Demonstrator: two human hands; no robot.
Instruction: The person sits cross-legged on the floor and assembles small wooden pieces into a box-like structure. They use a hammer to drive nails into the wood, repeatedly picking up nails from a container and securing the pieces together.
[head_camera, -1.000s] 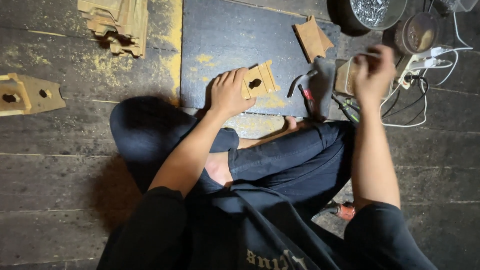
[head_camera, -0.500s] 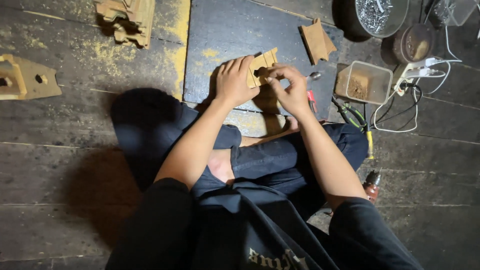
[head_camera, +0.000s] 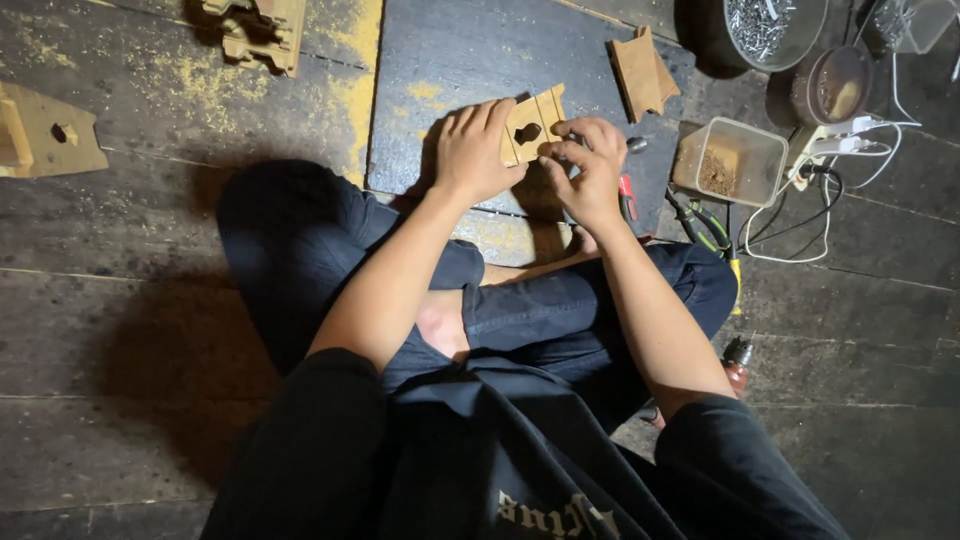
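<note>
A small wooden piece (head_camera: 530, 125) with a keyhole-shaped cutout is held flat on a dark board (head_camera: 450, 60) lying on the floor, in front of crossed legs. It is pressed down by the left hand (head_camera: 475, 150), fingers together over its left edge. Its right edge is met by the right hand (head_camera: 590, 165), whose fingertips are pinched together; what they pinch cannot be told. A clear plastic tub (head_camera: 730, 160) stands near to the right.
</note>
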